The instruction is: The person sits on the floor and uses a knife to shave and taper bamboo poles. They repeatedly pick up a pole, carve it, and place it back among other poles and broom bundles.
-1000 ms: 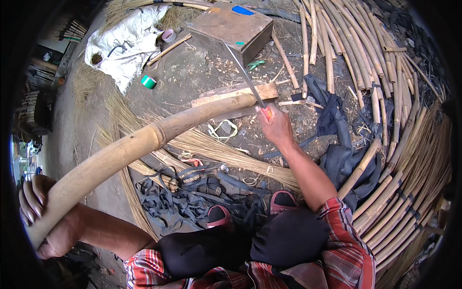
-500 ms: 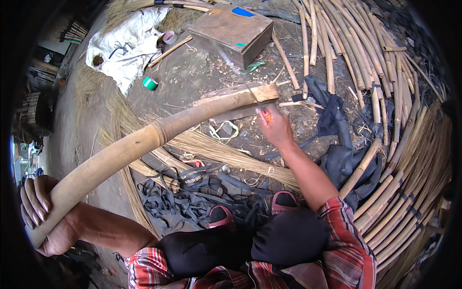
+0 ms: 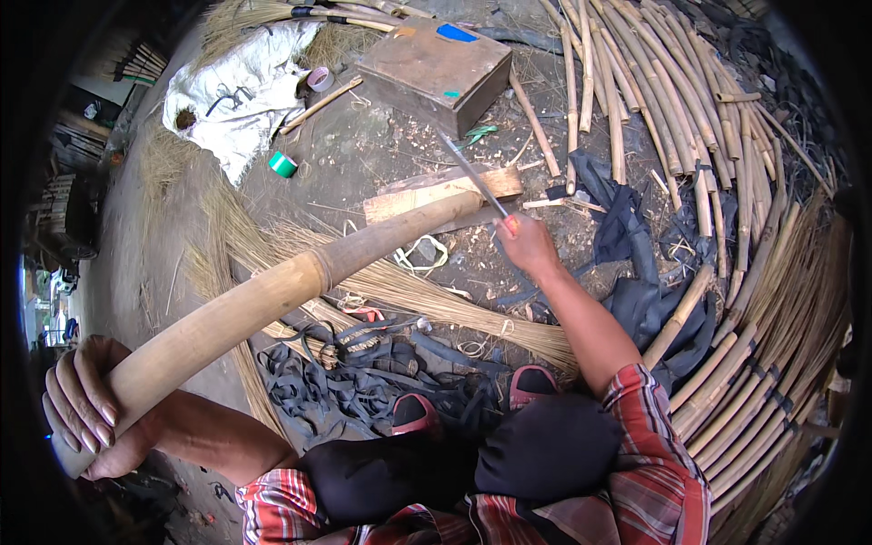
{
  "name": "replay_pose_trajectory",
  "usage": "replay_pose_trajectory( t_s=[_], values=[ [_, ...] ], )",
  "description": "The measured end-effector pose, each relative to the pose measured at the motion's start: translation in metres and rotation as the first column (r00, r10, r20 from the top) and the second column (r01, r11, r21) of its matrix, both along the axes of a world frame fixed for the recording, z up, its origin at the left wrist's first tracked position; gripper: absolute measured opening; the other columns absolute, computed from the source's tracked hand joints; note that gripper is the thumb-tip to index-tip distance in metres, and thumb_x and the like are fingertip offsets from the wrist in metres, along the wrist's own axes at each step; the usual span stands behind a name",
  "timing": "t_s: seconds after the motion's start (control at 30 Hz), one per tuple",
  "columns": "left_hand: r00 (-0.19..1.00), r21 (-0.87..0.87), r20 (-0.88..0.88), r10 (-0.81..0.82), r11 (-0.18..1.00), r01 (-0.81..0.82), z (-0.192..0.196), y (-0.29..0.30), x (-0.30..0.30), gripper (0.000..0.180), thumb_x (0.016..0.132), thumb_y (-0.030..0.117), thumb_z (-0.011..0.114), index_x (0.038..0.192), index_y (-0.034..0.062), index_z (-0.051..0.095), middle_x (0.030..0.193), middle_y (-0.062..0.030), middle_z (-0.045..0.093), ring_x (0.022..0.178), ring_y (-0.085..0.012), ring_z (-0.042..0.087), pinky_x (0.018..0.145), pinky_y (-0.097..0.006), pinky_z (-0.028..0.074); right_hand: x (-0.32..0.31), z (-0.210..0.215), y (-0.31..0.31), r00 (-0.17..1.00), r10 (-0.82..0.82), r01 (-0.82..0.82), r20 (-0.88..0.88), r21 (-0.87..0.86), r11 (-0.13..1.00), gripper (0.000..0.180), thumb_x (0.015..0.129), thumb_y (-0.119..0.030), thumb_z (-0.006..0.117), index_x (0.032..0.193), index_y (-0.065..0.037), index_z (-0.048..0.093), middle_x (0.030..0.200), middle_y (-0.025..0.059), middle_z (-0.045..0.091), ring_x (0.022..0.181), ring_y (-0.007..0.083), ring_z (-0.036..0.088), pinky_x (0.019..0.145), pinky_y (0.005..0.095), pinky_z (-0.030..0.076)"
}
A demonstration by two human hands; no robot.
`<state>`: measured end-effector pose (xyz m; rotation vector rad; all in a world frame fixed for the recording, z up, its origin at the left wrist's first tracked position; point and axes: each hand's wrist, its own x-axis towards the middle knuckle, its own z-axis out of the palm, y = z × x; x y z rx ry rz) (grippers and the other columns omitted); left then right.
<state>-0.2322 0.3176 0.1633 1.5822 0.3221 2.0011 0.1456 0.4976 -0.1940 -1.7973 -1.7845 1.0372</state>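
A thick, slightly curved bamboo pole runs from the lower left up toward the middle. My left hand is wrapped round its near end. The far end lies against a pale wooden block on the ground. My right hand is closed on the red-orange handle of a long knife. The knife blade points up and left, crossing over the block near the pole's far end. Whether the edge touches the bamboo I cannot tell.
Beyond the block stands a brown wooden box. Bamboo poles lie piled at right. Thin stick bundles and black rubber strips lie before my feet. Green tape and a white sack are at far left.
The bamboo pole and my left hand have shifted slightly right and down. The pole's far end sits lower against the block. My right hand, with the knife, has moved slightly down and right.
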Motion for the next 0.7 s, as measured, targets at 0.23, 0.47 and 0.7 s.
replay_pose_trajectory(
  t_s=[0.23, 0.47, 0.7],
  values=[
    [0.96, -0.059, 0.27, 0.074, 0.996, -0.06, 0.004, -0.002, -0.001, 0.018, 0.077, 0.025, 0.052, 0.065, 0.0128, 0.046, 0.062, -0.0019, 0.045, 0.052, -0.013, 0.044, 0.047, -0.024, 0.039, 0.002, 0.002, 0.0, 0.997, -0.013, 0.024, -0.082, 0.138, 0.99, 0.036, 0.098, -0.038, 0.069, 0.094, -0.002, 0.069, 0.075, 0.0215, 0.069, 0.067, 0.0346, 0.066, 0.064, 0.0451, 0.049],
    [0.983, -0.09, 0.18, 0.015, 0.996, 0.002, 0.001, -0.001, -0.028, 0.025, 0.082, 0.03, 0.048, 0.061, 0.0162, 0.047, 0.055, 0.0003, 0.045, 0.044, -0.0091, 0.044, 0.042, -0.02, 0.041, -0.005, 0.002, 0.005, 0.973, 0.041, 0.003, -0.226, 0.191, 0.982, 0.038, 0.099, -0.038, 0.069, 0.092, 0.0, 0.066, 0.071, 0.0175, 0.066, 0.06, 0.0278, 0.06, 0.061, 0.0414, 0.048],
    [0.971, -0.1, 0.233, -0.05, 0.992, 0.076, -0.007, -0.004, -0.04, 0.032, 0.087, 0.036, 0.05, 0.062, 0.0155, 0.05, 0.054, 0.0016, 0.048, 0.041, -0.0081, 0.047, 0.041, -0.02, 0.043, -0.006, -0.005, 0.007, 0.997, 0.004, 0.001, -0.071, 0.076, 0.997, 0.038, 0.098, -0.04, 0.067, 0.093, -0.002, 0.068, 0.079, 0.0242, 0.069, 0.074, 0.0425, 0.067, 0.07, 0.0489, 0.052]
  ],
)
